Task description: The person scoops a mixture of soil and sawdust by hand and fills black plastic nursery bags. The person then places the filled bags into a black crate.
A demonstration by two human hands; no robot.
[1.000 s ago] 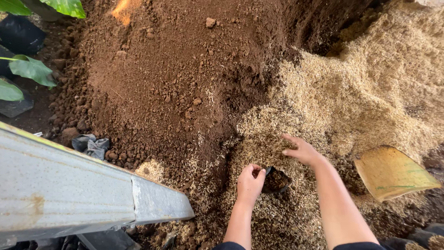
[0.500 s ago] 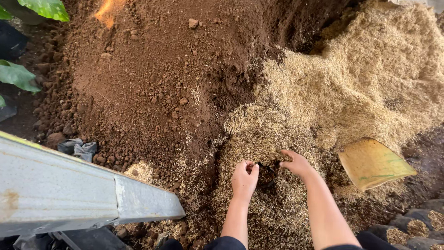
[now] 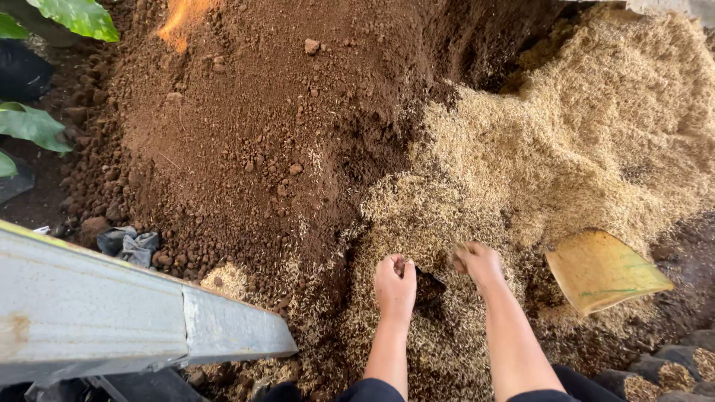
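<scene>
Your left hand (image 3: 395, 286) and right hand (image 3: 478, 264) are both curled narrow, holding open a small black bag (image 3: 428, 286) between them, low on the husk pile (image 3: 566, 149) beside the soil mound (image 3: 261, 126), probably for scooping. Yellow scoop (image 3: 599, 269) lies right.

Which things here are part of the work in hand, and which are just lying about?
In use:
left hand
right hand
small dark bag between the hands
husk pile

Lying about:
brown soil heap
yellow scoop
grey metal beam
crumpled grey rag
green leaves
</scene>
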